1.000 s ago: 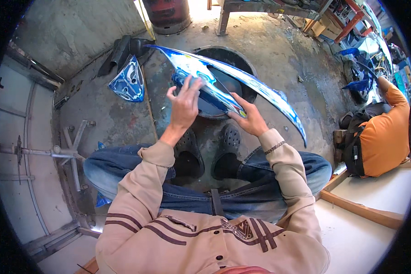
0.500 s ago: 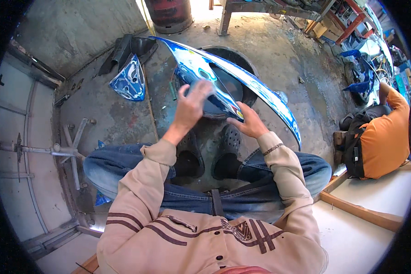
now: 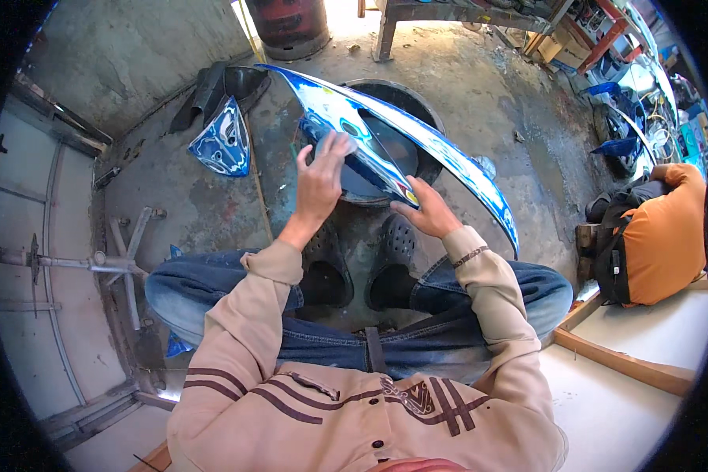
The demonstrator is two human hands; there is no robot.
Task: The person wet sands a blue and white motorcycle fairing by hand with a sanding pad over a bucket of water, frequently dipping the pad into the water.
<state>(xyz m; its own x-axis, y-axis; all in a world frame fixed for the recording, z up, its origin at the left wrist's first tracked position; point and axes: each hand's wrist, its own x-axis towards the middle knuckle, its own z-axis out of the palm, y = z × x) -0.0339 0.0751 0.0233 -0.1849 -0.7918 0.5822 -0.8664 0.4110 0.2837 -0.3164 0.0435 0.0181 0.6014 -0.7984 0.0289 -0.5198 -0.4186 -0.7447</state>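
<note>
A long blue-and-white motorcycle body panel (image 3: 326, 98) lies slantwise across a round black tub (image 3: 429, 106) of greyish water. My right hand (image 3: 431, 209) grips the panel's near edge, thumb on one side and fingers on the other. Against the panel's painted face, close to an oval hole, my left hand (image 3: 321, 179) presses a small pale grey pad (image 3: 349, 145); fingers partly cover it, so its exact kind is unclear. To the left on the floor rests a smaller blue-and-white panel (image 3: 222, 141), beside dark plastic parts (image 3: 210, 94).
A metal stand (image 3: 122, 259) is at my left. At the back stand a red-and-black drum (image 3: 289, 27) and a workbench (image 3: 448, 14). To the right, a person in an orange top (image 3: 665, 244) sits near blue bodywork (image 3: 617, 118). Wood-framed white boards (image 3: 621, 362) lie at lower right.
My left hand has shifted slightly left and up along the panel, its motion blur lessened. My right hand keeps its hold. The person at right has lowered an arm.
</note>
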